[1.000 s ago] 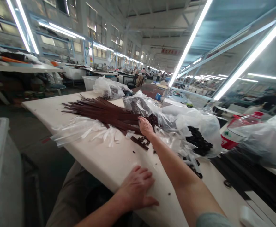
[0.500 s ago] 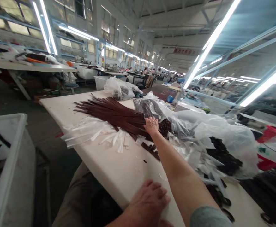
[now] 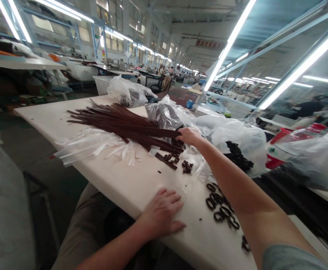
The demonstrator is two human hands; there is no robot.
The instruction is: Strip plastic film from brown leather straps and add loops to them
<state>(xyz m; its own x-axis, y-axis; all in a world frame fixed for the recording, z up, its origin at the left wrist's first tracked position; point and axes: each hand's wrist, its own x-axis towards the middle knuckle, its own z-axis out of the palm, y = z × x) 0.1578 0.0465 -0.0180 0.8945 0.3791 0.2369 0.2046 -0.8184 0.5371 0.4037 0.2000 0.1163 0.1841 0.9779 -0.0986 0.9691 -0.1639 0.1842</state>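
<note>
A fan of long dark brown straps (image 3: 119,122) lies across the white table (image 3: 141,180). My right hand (image 3: 190,136) reaches out to their near ends and is closed round one strap's end. My left hand (image 3: 161,215) lies flat and open on the table near its front edge, fingers spread, holding nothing. Small dark loops (image 3: 186,167) lie just below my right hand. Several larger black rings (image 3: 220,212) lie beside my right forearm.
Clear plastic sleeves and white paper strips (image 3: 96,148) lie in front of the straps. Plastic bags (image 3: 237,142) with dark parts crowd the right and far side. A red-and-white container (image 3: 276,157) stands at right. A translucent bin (image 3: 0,210) stands at left, off the table.
My right hand has shifted right along the strap ends and closed on one. The camera swung, bringing the black rings near my forearm into view. My left hand stays flat.
</note>
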